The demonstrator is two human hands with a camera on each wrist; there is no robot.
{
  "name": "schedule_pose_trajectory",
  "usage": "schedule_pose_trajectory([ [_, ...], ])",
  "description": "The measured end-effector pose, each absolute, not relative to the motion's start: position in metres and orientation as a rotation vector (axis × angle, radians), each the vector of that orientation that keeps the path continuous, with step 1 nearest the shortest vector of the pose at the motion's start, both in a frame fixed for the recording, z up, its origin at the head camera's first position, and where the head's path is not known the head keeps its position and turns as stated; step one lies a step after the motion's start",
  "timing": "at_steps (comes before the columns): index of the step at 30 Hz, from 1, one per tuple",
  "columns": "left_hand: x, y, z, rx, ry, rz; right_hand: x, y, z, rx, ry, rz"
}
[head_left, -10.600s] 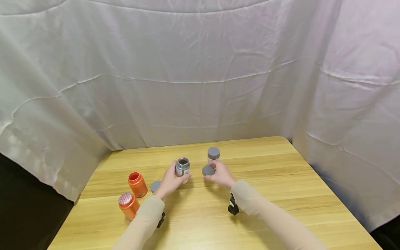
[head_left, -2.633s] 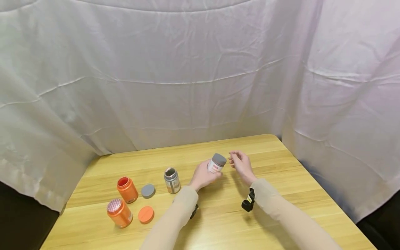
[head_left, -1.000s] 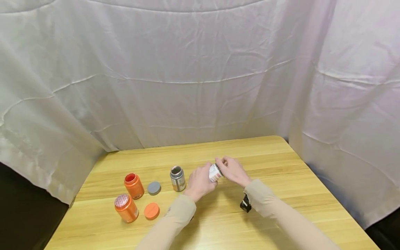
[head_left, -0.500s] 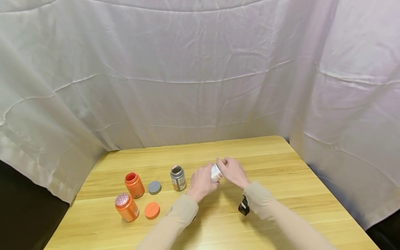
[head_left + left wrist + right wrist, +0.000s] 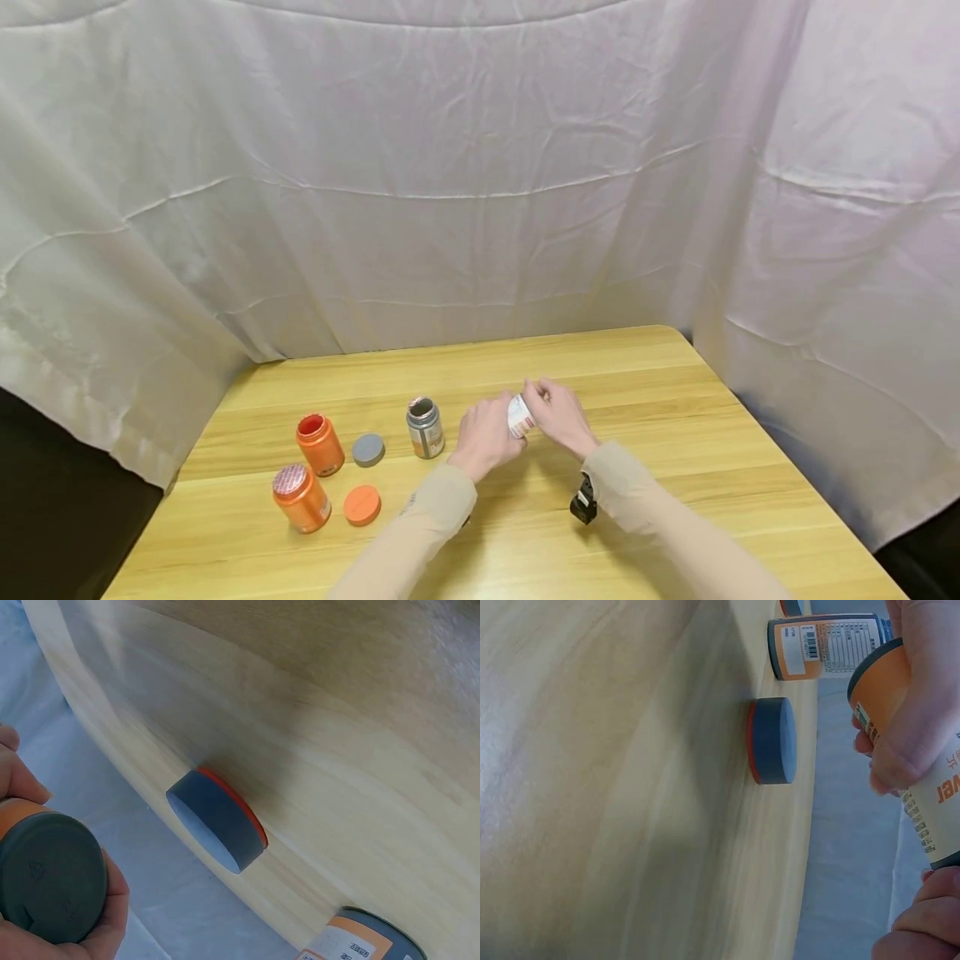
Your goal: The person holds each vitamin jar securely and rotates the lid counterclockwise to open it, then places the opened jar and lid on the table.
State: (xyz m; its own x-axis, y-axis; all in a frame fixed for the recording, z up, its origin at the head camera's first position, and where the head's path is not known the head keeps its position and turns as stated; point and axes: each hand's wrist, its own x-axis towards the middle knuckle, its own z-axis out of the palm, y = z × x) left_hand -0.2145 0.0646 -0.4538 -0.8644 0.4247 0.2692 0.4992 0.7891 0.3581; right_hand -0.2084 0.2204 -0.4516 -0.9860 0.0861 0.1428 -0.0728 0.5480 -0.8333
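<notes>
My left hand [image 5: 483,437] grips the body of a jar [image 5: 520,416] with a white and orange label, tilted above the table. In the left wrist view, its dark grey base [image 5: 52,877] faces the camera. My right hand [image 5: 558,417] has its fingers curled round the jar's grey-capped end, which the fingers mostly hide. Under the hands, a loose grey lid [image 5: 776,742] with a red edge lies on the table in both wrist views; the hands hide it in the head view. An open grey jar [image 5: 426,429] stands upright to the left of my left hand.
Farther left stand two orange jars: one open [image 5: 321,446], one with a foil seal [image 5: 303,500] over its mouth. Beside them lie a grey lid [image 5: 368,450] and an orange lid [image 5: 362,505]. A pale curtain [image 5: 450,250] hangs behind the wooden table [image 5: 675,500].
Since the earliest frame, the open grey jar and a grey lid have left my hands, and my left hand has lifted the white-labelled jar. My right hand has since closed round its capped end.
</notes>
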Motion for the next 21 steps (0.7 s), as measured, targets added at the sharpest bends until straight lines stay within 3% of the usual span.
schedule_pose_trajectory([
  [21,-0.2175,0.0593,-0.4544,-0.851,-2.867,-0.878,-0.2077,0.2270,-0.4605,0.371,-2.564,1.255],
])
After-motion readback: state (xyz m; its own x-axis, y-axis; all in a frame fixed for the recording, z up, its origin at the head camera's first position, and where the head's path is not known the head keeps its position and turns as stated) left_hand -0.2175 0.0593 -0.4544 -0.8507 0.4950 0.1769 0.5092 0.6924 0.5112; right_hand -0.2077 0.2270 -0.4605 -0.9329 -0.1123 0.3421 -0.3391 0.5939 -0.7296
